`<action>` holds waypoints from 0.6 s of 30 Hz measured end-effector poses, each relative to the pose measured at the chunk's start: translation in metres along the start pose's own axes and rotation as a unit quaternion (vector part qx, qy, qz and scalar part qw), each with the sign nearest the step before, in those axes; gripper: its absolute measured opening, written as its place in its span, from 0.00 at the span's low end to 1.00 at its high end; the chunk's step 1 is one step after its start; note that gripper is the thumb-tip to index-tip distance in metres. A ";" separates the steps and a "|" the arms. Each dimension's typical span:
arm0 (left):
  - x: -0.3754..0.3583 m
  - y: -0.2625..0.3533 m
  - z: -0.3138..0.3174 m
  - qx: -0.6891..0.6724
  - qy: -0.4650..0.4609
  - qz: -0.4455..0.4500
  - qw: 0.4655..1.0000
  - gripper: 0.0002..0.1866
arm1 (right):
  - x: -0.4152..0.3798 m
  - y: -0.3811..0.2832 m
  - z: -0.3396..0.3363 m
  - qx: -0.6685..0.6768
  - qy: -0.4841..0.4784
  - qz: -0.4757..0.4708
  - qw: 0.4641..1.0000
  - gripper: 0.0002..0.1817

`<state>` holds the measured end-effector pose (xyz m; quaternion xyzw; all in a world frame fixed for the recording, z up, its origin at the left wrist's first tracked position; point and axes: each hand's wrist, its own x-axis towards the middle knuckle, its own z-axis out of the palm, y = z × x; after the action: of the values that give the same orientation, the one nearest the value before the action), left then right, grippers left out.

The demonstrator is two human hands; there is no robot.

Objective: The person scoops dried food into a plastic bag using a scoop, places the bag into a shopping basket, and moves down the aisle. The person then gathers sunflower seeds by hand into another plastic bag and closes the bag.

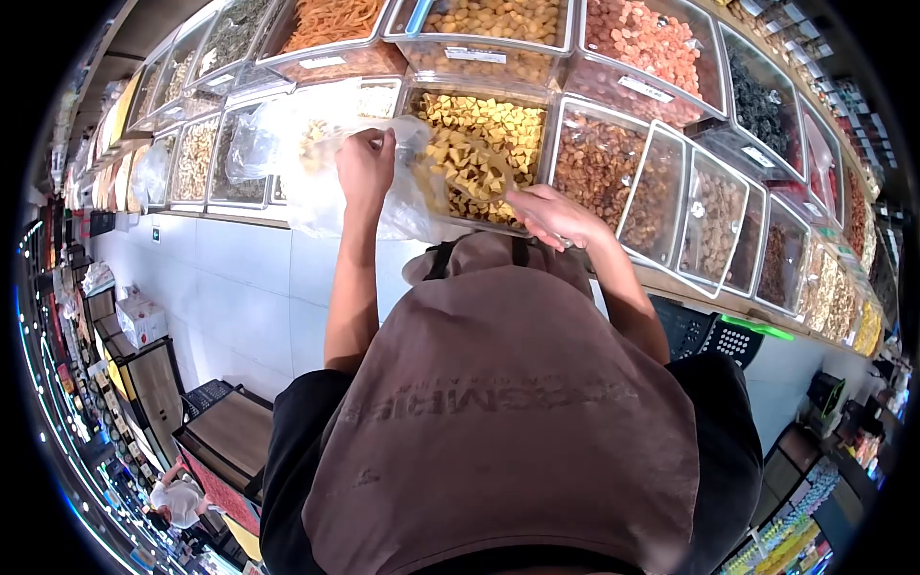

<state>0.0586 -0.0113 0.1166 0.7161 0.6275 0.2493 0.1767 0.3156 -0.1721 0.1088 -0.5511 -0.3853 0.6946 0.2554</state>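
Observation:
My left hand (367, 168) is closed on the edge of a clear plastic bag (326, 196), which hangs over the front of the bins. My right hand (558, 217) grips the handle end of a clear scoop (505, 182). Yellow, chunky snack pieces (465, 163) lie in the scoop, whose far end is beside the bag's mouth. Beneath the scoop, an uncovered bin holds more of these yellow pieces (489, 120). Glare on the plastic hides where the scoop and bag meet.
A clear lid (685, 206) rests over the bins of brown snacks (599, 153) on the right. Behind stand bins of orange sticks (331, 21), tan nuts (498, 19) and pink pieces (644, 40). Another person (179, 500) is far off at lower left.

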 end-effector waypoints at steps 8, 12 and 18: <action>-0.007 0.014 0.003 -0.039 -0.012 0.002 0.999 0.14 | 0.030 -0.027 0.012 -0.051 -0.020 0.037 0.998 0.26; -0.019 0.028 -0.009 -0.066 -0.044 0.013 0.997 0.17 | 0.081 -0.047 0.036 -0.109 -0.094 -0.044 0.989 0.25; -0.024 0.029 -0.046 -0.076 0.069 0.037 0.994 0.15 | 0.169 -0.096 0.113 -0.449 0.025 -0.361 0.817 0.11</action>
<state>0.0532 -0.0423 0.1669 0.7043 0.5910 0.3509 0.1776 0.1561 -0.0138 0.1016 -0.4430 -0.8193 0.2884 0.2220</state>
